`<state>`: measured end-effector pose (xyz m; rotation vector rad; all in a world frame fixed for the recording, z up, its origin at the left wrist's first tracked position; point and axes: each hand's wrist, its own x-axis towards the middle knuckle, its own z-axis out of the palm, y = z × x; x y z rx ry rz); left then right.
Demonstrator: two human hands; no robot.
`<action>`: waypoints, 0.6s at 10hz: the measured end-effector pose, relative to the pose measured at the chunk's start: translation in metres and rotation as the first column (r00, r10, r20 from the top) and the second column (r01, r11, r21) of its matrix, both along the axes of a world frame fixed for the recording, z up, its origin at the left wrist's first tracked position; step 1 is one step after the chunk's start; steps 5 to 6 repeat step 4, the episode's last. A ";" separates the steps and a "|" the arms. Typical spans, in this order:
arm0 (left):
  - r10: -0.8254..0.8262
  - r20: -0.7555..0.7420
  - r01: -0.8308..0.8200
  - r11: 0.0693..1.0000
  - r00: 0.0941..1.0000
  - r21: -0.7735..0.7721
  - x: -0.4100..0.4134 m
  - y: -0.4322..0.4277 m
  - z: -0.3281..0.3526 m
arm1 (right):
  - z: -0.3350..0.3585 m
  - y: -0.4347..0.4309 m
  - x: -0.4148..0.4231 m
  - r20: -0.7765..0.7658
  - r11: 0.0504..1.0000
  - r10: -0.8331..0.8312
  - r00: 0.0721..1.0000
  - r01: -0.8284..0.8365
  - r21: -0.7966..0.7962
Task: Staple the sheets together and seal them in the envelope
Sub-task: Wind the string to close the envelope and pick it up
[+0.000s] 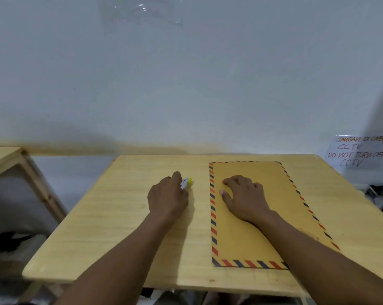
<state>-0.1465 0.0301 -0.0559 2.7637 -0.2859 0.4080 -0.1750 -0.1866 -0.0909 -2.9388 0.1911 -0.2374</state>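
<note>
Two forearms are seen bare up to the wrists; the left hand [167,199] and right hand [244,198] are likewise left uncovered.

Pale wall behind a light wooden worktop

The blond-wood worktop [111,227] stands against a plain whitish wall [197,84] with a brownish stain [142,148] along its foot. A second wooden table [3,156] sits at left, a handwritten paper notice [357,153] hangs at right, and a clear plastic sheet [140,14] is stuck high up.
</note>
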 end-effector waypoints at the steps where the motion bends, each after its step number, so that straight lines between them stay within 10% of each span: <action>1: 0.036 0.058 -0.035 0.999 0.998 -0.014 -0.043 0.005 -0.009 | 0.001 0.001 0.002 -0.028 1.000 -0.006 1.000 0.006 0.004; 6: 0.043 -0.026 -0.043 0.999 0.999 -0.009 -0.074 -0.003 -0.011 | 0.003 0.009 -0.007 -0.026 0.999 -0.024 0.999 0.025 0.044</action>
